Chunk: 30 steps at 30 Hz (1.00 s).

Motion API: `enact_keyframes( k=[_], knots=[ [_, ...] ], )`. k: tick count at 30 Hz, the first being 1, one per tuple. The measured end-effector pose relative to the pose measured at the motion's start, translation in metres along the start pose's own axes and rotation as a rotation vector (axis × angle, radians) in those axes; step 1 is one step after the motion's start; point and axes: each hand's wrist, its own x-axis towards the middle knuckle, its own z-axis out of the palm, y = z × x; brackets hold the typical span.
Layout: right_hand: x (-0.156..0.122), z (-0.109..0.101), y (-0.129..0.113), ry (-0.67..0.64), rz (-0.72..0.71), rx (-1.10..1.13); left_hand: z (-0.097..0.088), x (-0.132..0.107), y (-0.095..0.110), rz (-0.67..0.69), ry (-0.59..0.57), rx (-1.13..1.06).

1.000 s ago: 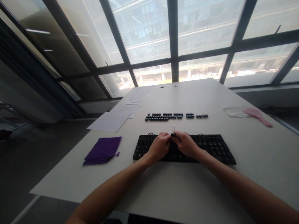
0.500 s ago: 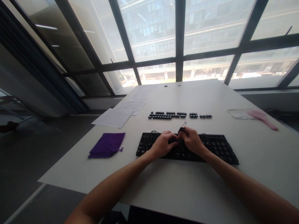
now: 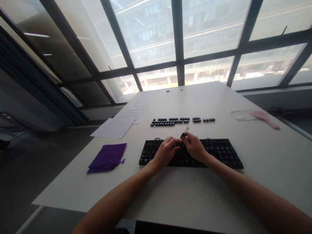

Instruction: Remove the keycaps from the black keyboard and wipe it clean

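Note:
A black keyboard (image 3: pixel 219 152) lies on the white table in front of me, its upper rows partly bare of keycaps. My right hand (image 3: pixel 194 147) is above its middle, closed around a keycap puller (image 3: pixel 184 133) with a black handle and thin wire prongs pointing up and away. Beside it, my left hand (image 3: pixel 167 150) rests over the keyboard, thumb and forefinger apart, fingertips close to my right fingers. Whether the two hands touch is hard to make out. Behind the keyboard, loose black keycaps (image 3: pixel 162 123) stand in short rows.
At the left lies a purple drawstring pouch (image 3: pixel 107 157), with paper sheets (image 3: pixel 112 127) beyond it. A pink hairbrush (image 3: pixel 264 118) rests partly on a pale flat packet (image 3: pixel 240 115) at the right. Large windows stand behind the table (image 3: pixel 195 195).
The view has tilted and shifted slightly, moving the scene left. My left fingertips have drawn a little up toward the puller in my right hand. The keycap rows look the same.

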Motion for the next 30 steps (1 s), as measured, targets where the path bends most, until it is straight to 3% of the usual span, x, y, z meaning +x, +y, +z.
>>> enact_keyframes(
  k=[6,10,16,22,26,30],
  knots=[
    [0.003,-0.001,0.003,0.025,0.024,0.042,0.003,-0.001,0.001,0.079,0.036,0.060],
    [0.004,0.001,0.004,0.045,0.063,0.094,-0.008,0.007,0.003,-0.010,0.065,0.002],
    [0.005,0.002,0.005,0.052,0.059,0.091,-0.021,0.047,-0.036,-0.219,-0.002,0.064],
    [0.006,0.002,0.005,0.040,0.072,0.070,0.006,0.091,-0.071,-0.207,-0.152,0.253],
    [0.006,0.002,0.004,0.041,0.074,0.067,0.019,0.107,-0.080,-0.137,-0.145,0.326],
    [0.006,0.001,0.001,0.030,0.069,0.057,0.019,0.117,-0.088,-0.096,-0.107,0.398]
  ],
)
